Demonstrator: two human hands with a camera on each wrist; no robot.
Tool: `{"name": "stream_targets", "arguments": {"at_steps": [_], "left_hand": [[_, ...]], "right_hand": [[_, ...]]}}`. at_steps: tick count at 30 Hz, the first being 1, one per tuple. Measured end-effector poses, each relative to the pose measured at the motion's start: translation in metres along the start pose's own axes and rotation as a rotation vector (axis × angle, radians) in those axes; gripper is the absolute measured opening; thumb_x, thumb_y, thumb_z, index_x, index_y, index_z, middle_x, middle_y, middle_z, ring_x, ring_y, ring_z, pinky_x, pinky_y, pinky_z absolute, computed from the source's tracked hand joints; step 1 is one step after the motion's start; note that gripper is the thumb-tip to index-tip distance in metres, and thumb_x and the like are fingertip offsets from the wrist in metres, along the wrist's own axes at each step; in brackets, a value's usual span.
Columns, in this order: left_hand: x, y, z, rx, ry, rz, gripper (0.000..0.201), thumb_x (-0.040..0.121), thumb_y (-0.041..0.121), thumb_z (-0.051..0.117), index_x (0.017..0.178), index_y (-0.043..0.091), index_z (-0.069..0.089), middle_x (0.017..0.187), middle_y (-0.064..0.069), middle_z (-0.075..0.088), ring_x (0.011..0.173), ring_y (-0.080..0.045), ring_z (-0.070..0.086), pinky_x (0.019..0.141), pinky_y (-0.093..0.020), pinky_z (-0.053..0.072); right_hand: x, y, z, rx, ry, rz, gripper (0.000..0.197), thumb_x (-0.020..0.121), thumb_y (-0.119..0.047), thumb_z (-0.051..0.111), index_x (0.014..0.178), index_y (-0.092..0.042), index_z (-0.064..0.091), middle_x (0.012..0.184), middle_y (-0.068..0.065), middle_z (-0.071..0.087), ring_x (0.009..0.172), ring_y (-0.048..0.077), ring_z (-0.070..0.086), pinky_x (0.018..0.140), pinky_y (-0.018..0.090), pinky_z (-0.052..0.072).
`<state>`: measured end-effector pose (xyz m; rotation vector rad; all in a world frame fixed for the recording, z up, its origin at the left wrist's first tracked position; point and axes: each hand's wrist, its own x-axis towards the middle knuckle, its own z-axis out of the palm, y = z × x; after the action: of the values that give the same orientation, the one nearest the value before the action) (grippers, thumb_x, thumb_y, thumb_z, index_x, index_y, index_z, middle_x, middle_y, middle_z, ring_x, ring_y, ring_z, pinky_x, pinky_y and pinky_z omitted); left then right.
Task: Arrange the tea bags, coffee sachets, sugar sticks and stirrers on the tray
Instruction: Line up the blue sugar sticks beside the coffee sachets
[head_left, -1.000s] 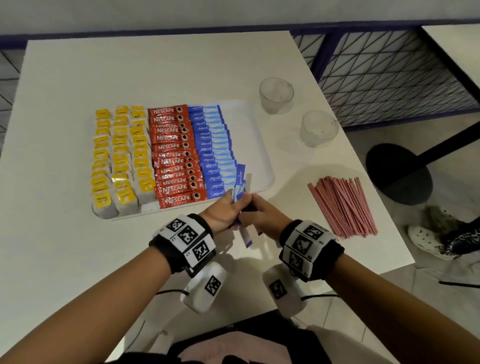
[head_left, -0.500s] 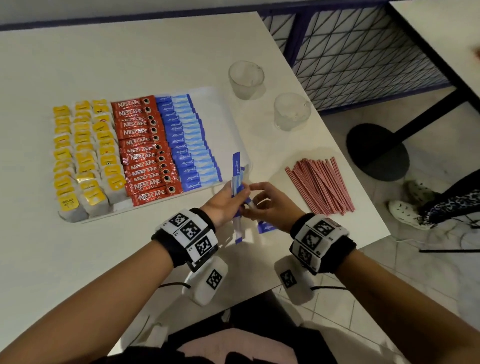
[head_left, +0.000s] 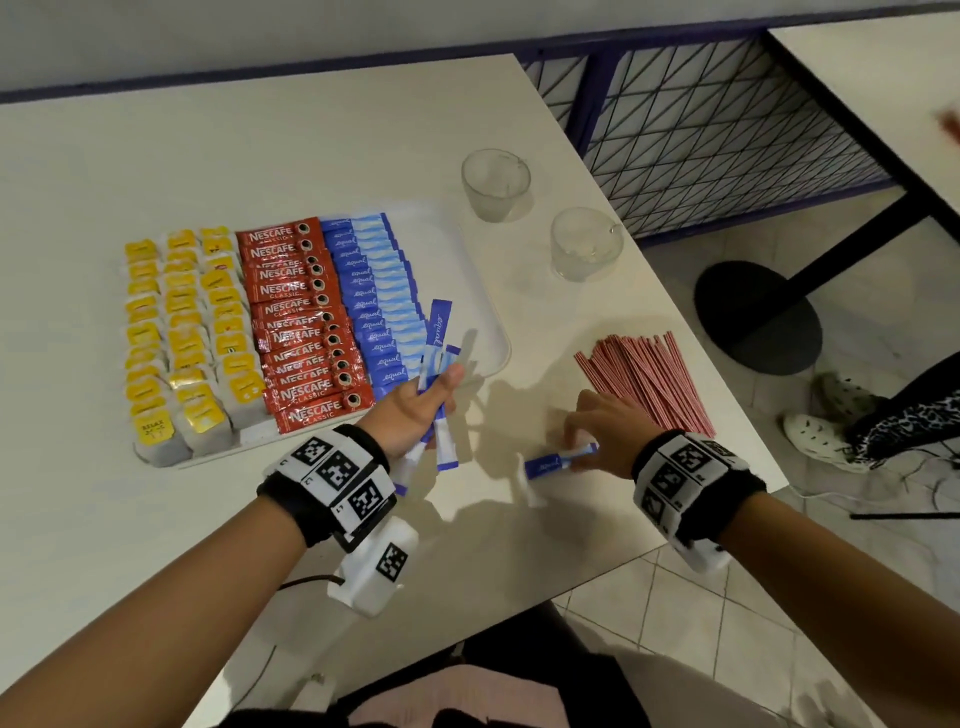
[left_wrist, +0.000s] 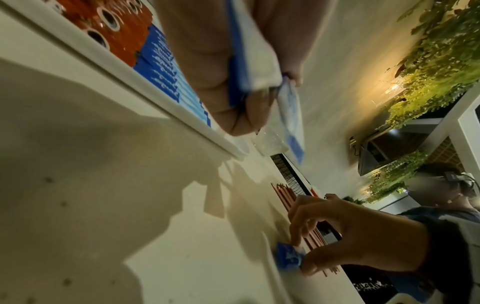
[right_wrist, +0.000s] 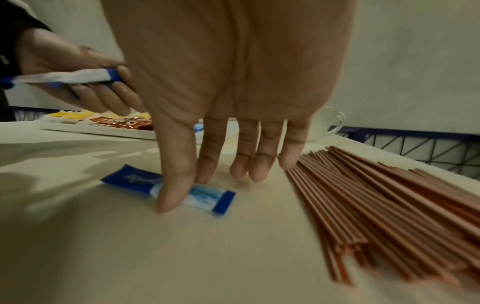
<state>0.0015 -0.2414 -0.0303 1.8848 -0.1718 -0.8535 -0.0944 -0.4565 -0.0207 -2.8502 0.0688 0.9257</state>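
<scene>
My right hand (head_left: 602, 431) reaches down near the table's (head_left: 156, 519) front edge, thumb and forefinger pinching a lone sugar stick (right_wrist: 168, 189) that lies flat on the table; the other fingers hang straight, just off the surface. To its left, my left hand (head_left: 410, 410) is raised just off the tray's (head_left: 483, 322) front right corner, fingers curled around a small bundle of sugar sticks (head_left: 436, 364), their ends fanning out above and below my fist. Just right of my right hand, toward the table's right edge, the stirrers (head_left: 649, 379) lie in a loose pile on the table, off the tray. Farther out, the tray sits near the table's middle with three kinds of packet in neat columns: yellow-tagged tea bags (head_left: 182, 327) along its left side, red coffee sachets (head_left: 301, 317) in the middle, and a column of blue sugar sticks (head_left: 374, 296) beside them, overlapping like shingles. The tray's right part is bare. Beyond the tray's far right corner, two glass cups (head_left: 496, 184) stand upright near the right edge, a little apart from each other.
</scene>
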Motion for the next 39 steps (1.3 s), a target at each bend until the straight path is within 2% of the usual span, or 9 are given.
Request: {"name": "stream_targets", "arguments": {"at_steps": [6, 11, 15, 18, 21, 25, 30, 36, 39], "left_hand": [[-0.006, -0.001, -0.019, 0.017, -0.040, 0.034, 0.052, 0.092, 0.044, 0.048, 0.051, 0.013, 0.045, 0.038, 0.004, 0.041, 0.039, -0.011, 0.035, 0.047, -0.020, 0.033], [-0.011, -0.003, -0.040, -0.127, -0.024, 0.016, 0.025, 0.081, 0.033, 0.067, 0.078, 0.009, 0.061, 0.044, 0.009, 0.038, 0.047, -0.013, 0.031, 0.050, -0.023, 0.029], [-0.011, -0.002, -0.053, -0.180, 0.078, 0.035, 0.014, 0.076, 0.029, 0.074, 0.082, 0.022, 0.064, 0.063, 0.013, 0.065, 0.060, -0.008, 0.058, 0.066, -0.026, 0.047], [-0.008, -0.006, -0.066, -0.191, 0.228, 0.007, 0.037, 0.067, 0.044, 0.079, 0.089, 0.018, 0.066, 0.074, 0.008, 0.070, 0.069, -0.012, 0.065, 0.074, -0.033, 0.050], [-0.012, -0.003, -0.077, -0.281, 0.344, -0.019, 0.017, 0.079, 0.025, 0.073, 0.080, 0.016, 0.059, 0.051, 0.011, 0.055, 0.046, -0.005, 0.050, 0.057, -0.025, 0.040], [-0.011, -0.003, -0.092, -0.344, 0.413, -0.064, 0.050, 0.065, 0.044, 0.079, 0.097, 0.009, 0.061, 0.078, -0.012, 0.068, 0.072, -0.030, 0.064, 0.073, -0.037, 0.053], [-0.004, -0.003, -0.106, -0.338, 0.415, -0.086, 0.034, 0.083, 0.040, 0.064, 0.106, 0.015, 0.062, 0.103, -0.015, 0.069, 0.097, -0.035, 0.065, 0.091, -0.046, 0.051], [0.002, -0.005, -0.117, -0.359, 0.389, -0.178, 0.053, 0.087, 0.050, 0.050, 0.104, 0.000, 0.058, 0.074, -0.026, 0.054, 0.076, -0.033, 0.063, 0.057, -0.025, 0.040], [0.008, -0.008, -0.122, -0.382, 0.341, -0.200, 0.048, 0.074, 0.062, 0.048, 0.065, 0.015, 0.045, 0.051, 0.002, 0.038, 0.049, -0.011, 0.041, 0.063, -0.030, 0.037]], "right_hand": [[0.024, -0.011, -0.017, 0.186, -0.072, -0.031, 0.020, 0.083, -0.023, 0.067, 0.097, -0.010, 0.064, 0.096, 0.004, 0.061, 0.086, 0.017, 0.051, 0.075, 0.024, 0.038], [0.044, -0.041, -0.042, 0.587, 0.020, -0.149, 0.027, 0.079, -0.012, 0.071, 0.065, -0.023, 0.051, 0.060, -0.008, 0.054, 0.048, -0.001, 0.050, 0.054, 0.013, 0.043], [0.063, -0.070, -0.065, 0.721, 0.010, -0.214, 0.027, 0.080, -0.009, 0.068, 0.067, -0.023, 0.049, 0.059, -0.002, 0.055, 0.048, 0.006, 0.049, 0.045, 0.020, 0.041], [0.077, -0.090, -0.081, 0.728, -0.020, -0.280, 0.024, 0.082, -0.013, 0.068, 0.069, -0.024, 0.050, 0.061, -0.001, 0.054, 0.052, 0.012, 0.050, 0.043, 0.017, 0.041], [0.089, -0.100, -0.093, 0.789, -0.029, -0.295, 0.012, 0.084, -0.013, 0.066, 0.079, -0.018, 0.057, 0.059, -0.002, 0.055, 0.045, 0.005, 0.049, 0.045, 0.018, 0.042], [0.106, -0.103, -0.106, 0.953, -0.052, -0.311, 0.010, 0.086, -0.002, 0.060, 0.096, -0.006, 0.061, 0.068, 0.003, 0.061, 0.046, 0.000, 0.054, 0.052, 0.013, 0.047], [0.141, -0.097, -0.130, 1.067, 0.032, -0.229, 0.019, 0.081, 0.003, 0.064, 0.099, 0.010, 0.062, 0.052, -0.003, 0.066, 0.043, 0.002, 0.057, 0.053, 0.011, 0.050], [0.207, -0.080, -0.158, 1.173, 0.192, -0.047, 0.028, 0.085, 0.012, 0.053, 0.114, 0.013, 0.057, 0.065, 0.006, 0.060, 0.039, 0.000, 0.059, 0.055, 0.008, 0.050], [0.238, -0.078, -0.167, 1.131, 0.216, -0.013, 0.027, 0.083, 0.011, 0.058, 0.109, 0.012, 0.060, 0.063, 0.004, 0.061, 0.042, 0.003, 0.060, 0.062, 0.012, 0.053]]}}
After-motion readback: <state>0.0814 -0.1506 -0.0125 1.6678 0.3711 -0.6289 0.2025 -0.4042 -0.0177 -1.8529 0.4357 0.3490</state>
